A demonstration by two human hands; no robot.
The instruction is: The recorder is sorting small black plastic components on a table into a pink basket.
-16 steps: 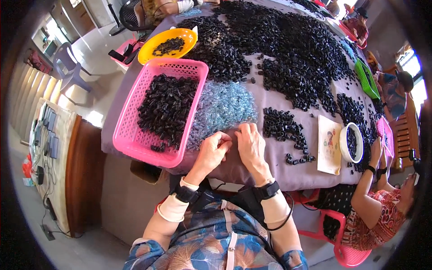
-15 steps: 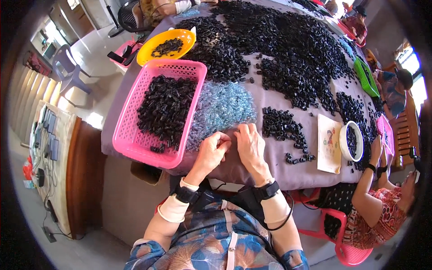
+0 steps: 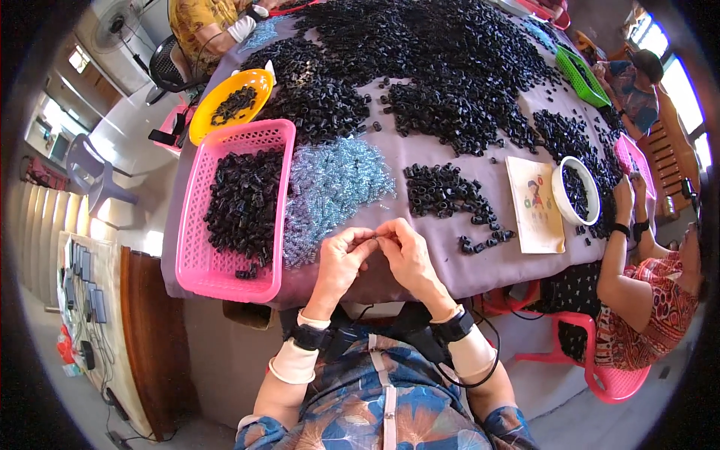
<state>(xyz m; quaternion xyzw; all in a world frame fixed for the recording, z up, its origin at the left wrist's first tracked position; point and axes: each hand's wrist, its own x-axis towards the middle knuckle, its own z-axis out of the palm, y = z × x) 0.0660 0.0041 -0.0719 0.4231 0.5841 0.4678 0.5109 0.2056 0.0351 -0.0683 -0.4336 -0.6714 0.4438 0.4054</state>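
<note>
My left hand (image 3: 339,259) and my right hand (image 3: 407,256) meet fingertip to fingertip at the near edge of the table. Both are closed in a pinch; between them shows a speck of something small and dark, mostly hidden by the fingers. Just beyond my left hand spreads a pile of small clear bluish plastic pieces (image 3: 330,184). A pink plastic basket (image 3: 189,255) stands left of that pile, holding a heap of small black plastic parts (image 3: 244,199). Loose black ring-like parts (image 3: 442,191) lie beyond my right hand.
A large spread of black parts (image 3: 442,60) covers the far table. An orange plate (image 3: 259,81) sits behind the basket. Right stand a paper booklet (image 3: 531,225) and a white bowl (image 3: 594,199). A co-worker's hands (image 3: 628,195) are at a pink tray (image 3: 637,161).
My hands have come together, fingertips now touching, where before they were slightly apart over the pile's near edge. The whole view has shifted and turned a little.
</note>
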